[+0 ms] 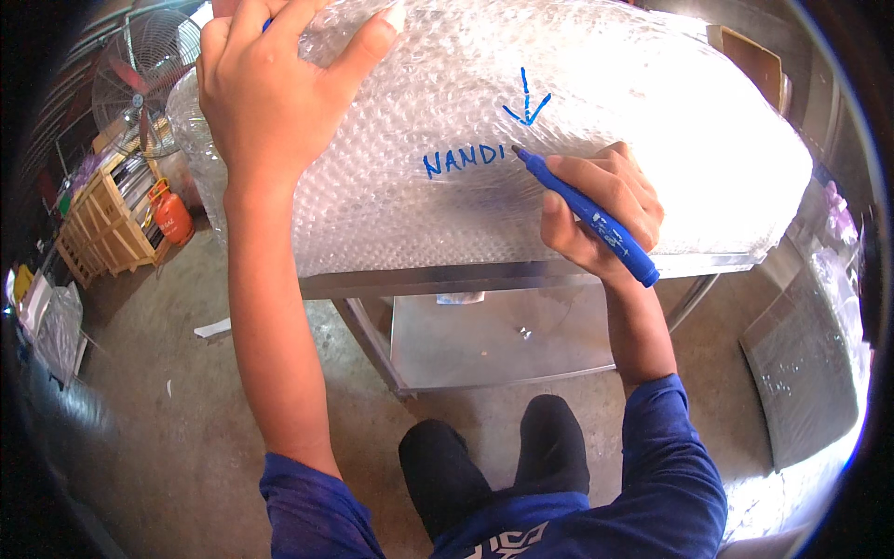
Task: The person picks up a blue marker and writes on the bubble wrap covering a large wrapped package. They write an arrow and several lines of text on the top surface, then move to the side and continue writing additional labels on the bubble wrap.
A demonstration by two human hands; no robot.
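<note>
A large bundle in clear bubble wrap [410, 224] lies across a metal table. In my right hand [610, 200] is a blue marker [591, 219], uncapped, its dark tip touching the wrap at the end of a line of blue handwritten letters [464, 160]. Just above the letters is a hand-drawn blue arrow [527, 98] pointing down toward me. My left hand [270, 93] rests on the bundle's upper left, thumb stretched out to the right. Between its curled fingers shows a small blue piece [267, 24] of the marker's colour; most of it is hidden.
The table's steel edge [447, 278] and lower shelf [503, 340] are in front of my legs. At left stand a large fan [140, 93], a wooden crate [107, 219] and an orange gas cylinder [170, 212]. A plastic-wrapped panel [805, 363] leans at right. Cardboard [750, 65] shows behind the bundle.
</note>
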